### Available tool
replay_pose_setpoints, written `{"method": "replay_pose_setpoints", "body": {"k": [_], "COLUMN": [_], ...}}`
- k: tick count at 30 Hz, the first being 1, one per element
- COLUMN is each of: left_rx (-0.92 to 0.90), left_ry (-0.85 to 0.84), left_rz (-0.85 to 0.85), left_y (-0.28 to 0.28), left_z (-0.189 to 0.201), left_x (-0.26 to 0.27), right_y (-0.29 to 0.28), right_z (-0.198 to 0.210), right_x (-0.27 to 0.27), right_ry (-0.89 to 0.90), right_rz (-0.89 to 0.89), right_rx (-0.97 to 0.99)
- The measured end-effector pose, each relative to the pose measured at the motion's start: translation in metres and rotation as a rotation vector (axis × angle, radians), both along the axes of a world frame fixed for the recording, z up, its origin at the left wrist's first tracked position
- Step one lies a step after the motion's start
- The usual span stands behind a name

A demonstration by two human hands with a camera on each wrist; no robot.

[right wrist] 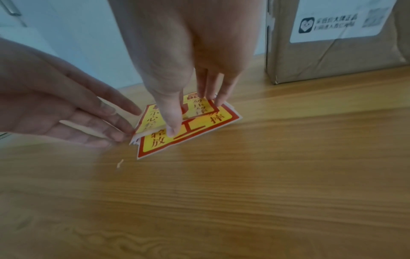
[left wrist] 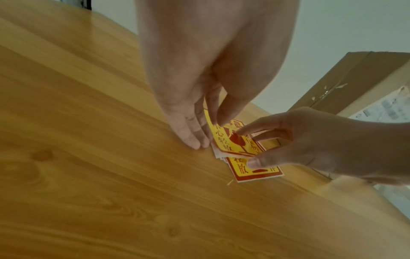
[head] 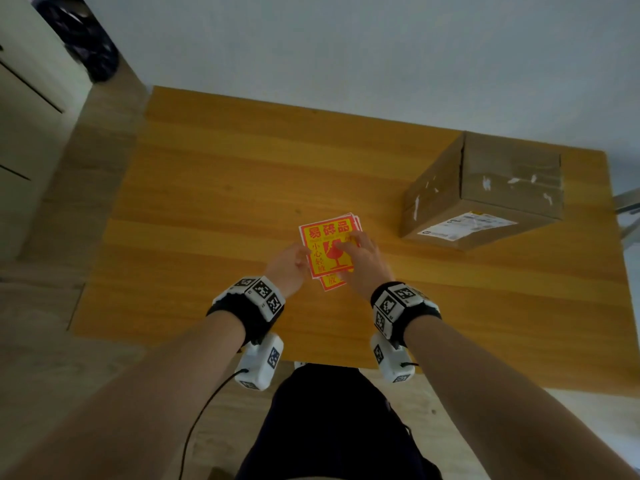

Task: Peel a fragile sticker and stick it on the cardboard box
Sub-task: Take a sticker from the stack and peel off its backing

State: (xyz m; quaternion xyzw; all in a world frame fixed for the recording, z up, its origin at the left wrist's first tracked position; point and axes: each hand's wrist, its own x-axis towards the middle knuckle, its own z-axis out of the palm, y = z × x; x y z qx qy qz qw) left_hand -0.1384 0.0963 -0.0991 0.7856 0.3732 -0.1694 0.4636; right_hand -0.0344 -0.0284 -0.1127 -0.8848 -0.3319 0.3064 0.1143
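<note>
A small stack of red-and-yellow fragile stickers lies mid-table; the top sheet sits askew over a lower sheet. My left hand pinches the top sheet's left edge, thumb on top, fingers at its slightly lifted corner. My right hand rests straight fingers on the top sheet, with its thumb pressing the lower sheet. The taped cardboard box stands at the right rear, apart from both hands.
The wooden table has bare surface to the left of and in front of the stickers. A white shipping label is on the box's near face. A pale cabinet stands off the table's left side.
</note>
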Motion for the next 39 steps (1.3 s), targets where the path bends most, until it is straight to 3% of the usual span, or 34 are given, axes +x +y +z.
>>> {"method": "replay_pose_setpoints", "body": {"k": [7, 12, 20, 29, 34, 39], "left_rx": [-0.066, -0.087, 0.037, 0.102, 0.08, -0.088], "left_ry": [-0.025, -0.04, -0.115, -0.271, -0.36, -0.386], "left_rz": [0.116, 0.155, 0.096, 0.058, 0.058, 0.209], "left_y": [0.002, 0.005, 0.008, 0.002, -0.004, -0.006], "left_z": [-0.003, 0.002, 0.04, 0.088, 0.107, 0.118], "left_x": [-0.003, -0.007, 0.009, 0.039, 0.052, 0.066], "right_y": [0.0, -0.001, 0.001, 0.001, 0.001, -0.003], "right_z": [0.009, 0.02, 0.058, 0.099, 0.107, 0.112], "right_x": [-0.001, -0.002, 0.008, 0.028, 0.035, 0.04], "right_ry": [-0.048, -0.053, -0.053, 0.164, 0.269, 0.287], "right_rz": [0.08, 0.023, -0.099, -0.382, -0.408, -0.377], "right_rx": [-0.006, 0.101, 0.249, 0.482, 0.555, 0.601]}}
